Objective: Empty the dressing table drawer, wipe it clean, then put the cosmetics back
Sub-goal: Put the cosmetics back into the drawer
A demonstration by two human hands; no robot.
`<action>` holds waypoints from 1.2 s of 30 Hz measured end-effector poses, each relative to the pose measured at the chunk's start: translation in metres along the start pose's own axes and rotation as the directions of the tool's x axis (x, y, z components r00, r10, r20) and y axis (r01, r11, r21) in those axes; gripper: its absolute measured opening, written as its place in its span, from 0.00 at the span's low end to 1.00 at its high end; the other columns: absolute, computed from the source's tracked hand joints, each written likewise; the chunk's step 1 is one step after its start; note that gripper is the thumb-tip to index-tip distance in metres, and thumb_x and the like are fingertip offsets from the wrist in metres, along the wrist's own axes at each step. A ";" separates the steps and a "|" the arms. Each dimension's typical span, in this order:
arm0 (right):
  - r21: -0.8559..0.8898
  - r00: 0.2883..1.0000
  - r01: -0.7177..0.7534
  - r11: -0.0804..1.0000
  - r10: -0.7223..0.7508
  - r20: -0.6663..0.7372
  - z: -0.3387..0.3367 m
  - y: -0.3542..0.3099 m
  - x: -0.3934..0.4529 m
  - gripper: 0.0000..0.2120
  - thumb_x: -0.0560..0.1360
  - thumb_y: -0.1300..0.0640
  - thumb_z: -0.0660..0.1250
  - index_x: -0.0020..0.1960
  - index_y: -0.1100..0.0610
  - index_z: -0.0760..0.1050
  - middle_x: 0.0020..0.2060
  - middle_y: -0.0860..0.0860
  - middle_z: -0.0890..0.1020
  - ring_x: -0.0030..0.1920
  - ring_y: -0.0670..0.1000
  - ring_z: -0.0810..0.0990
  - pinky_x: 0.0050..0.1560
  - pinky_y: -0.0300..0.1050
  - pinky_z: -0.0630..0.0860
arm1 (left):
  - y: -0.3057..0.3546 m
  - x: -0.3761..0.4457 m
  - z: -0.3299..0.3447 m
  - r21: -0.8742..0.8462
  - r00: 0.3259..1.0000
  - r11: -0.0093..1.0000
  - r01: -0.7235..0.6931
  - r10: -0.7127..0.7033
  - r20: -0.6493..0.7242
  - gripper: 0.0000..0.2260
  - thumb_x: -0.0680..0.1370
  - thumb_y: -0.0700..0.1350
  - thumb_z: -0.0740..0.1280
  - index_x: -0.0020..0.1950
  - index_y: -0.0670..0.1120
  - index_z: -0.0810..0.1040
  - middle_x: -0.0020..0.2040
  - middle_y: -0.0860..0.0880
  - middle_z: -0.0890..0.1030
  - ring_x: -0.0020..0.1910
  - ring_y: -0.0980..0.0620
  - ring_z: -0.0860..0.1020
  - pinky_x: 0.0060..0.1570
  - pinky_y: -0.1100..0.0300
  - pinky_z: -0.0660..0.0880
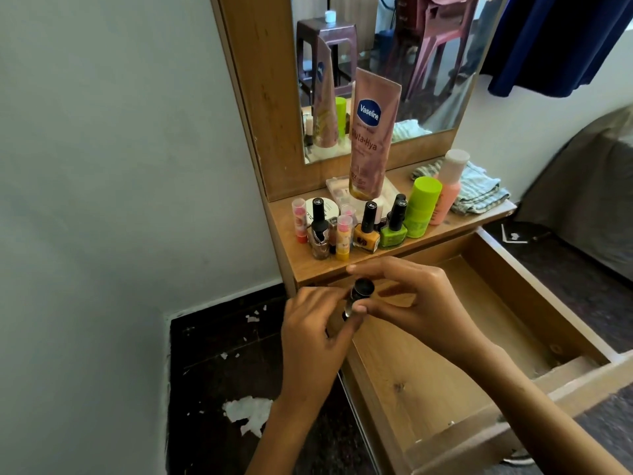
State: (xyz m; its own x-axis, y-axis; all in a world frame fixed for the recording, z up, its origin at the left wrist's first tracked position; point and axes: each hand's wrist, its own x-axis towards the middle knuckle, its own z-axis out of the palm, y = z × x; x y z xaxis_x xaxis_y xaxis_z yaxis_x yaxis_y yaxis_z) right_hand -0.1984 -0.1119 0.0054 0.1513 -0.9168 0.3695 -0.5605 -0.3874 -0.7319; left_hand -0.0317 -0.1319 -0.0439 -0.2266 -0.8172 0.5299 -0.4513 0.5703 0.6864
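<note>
The wooden drawer [445, 341] stands pulled out below the dressing table top [455, 223], with nothing showing inside it. Both hands meet over its back left corner around a small black-capped bottle [359, 292]. My left hand [315, 332] grips the bottle's lower part, and my right hand [407, 296] pinches its cap between thumb and fingers. On the table top stand several cosmetics: a pink Vaseline tube [371, 132], nail polish bottles [367, 231], lip balms [343, 236], a green container [422, 207] and a peach bottle [449, 188].
A folded striped cloth [479, 192] lies at the table top's right end. The mirror [387, 63] rises behind the cosmetics. Dark floor at the left carries torn white paper [246, 413]. A grey wall is on the left, a bed [589, 186] on the right.
</note>
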 end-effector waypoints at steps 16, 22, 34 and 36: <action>-0.370 0.915 -0.309 0.876 0.380 0.135 0.014 0.054 0.008 0.14 0.66 0.58 0.78 0.50 0.52 0.81 0.43 0.42 0.81 0.46 0.41 0.80 0.43 0.28 0.74 | -0.004 0.009 -0.026 -0.019 0.983 0.997 0.075 -0.077 -0.164 0.07 0.74 0.42 0.71 0.51 0.46 0.83 0.47 0.57 0.81 0.50 0.62 0.78 0.50 0.64 0.75; -0.366 0.920 -0.273 0.890 0.353 0.172 0.027 0.061 0.008 0.13 0.68 0.59 0.76 0.50 0.52 0.80 0.46 0.44 0.82 0.49 0.43 0.80 0.47 0.39 0.80 | -0.002 0.007 -0.026 -0.032 0.981 0.995 0.094 -0.098 -0.169 0.06 0.74 0.42 0.71 0.50 0.46 0.83 0.47 0.55 0.82 0.50 0.61 0.78 0.50 0.65 0.75; -0.423 0.938 -0.264 0.867 0.333 0.096 0.025 0.052 0.005 0.22 0.69 0.58 0.75 0.61 0.54 0.76 0.58 0.48 0.80 0.58 0.48 0.79 0.56 0.43 0.78 | 0.001 0.023 -0.019 0.054 0.967 0.997 0.059 -0.044 -0.249 0.11 0.74 0.44 0.72 0.55 0.45 0.81 0.49 0.52 0.81 0.51 0.57 0.76 0.48 0.66 0.74; -0.439 0.946 -0.258 0.860 0.317 0.063 0.019 0.047 0.004 0.21 0.69 0.58 0.75 0.61 0.53 0.76 0.57 0.47 0.81 0.56 0.47 0.79 0.55 0.41 0.78 | 0.002 0.032 -0.017 0.098 0.956 0.993 0.072 -0.041 -0.290 0.15 0.74 0.46 0.72 0.60 0.45 0.80 0.50 0.49 0.80 0.52 0.55 0.73 0.47 0.69 0.71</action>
State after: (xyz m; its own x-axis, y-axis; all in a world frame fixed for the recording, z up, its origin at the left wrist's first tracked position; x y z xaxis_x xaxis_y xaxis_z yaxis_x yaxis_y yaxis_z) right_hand -0.2085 -0.1353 -0.0384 0.0174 -0.9965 0.0817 -0.8791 -0.0542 -0.4735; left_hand -0.0247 -0.1557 -0.0171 0.0518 -0.7804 0.6232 -0.5491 0.4990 0.6705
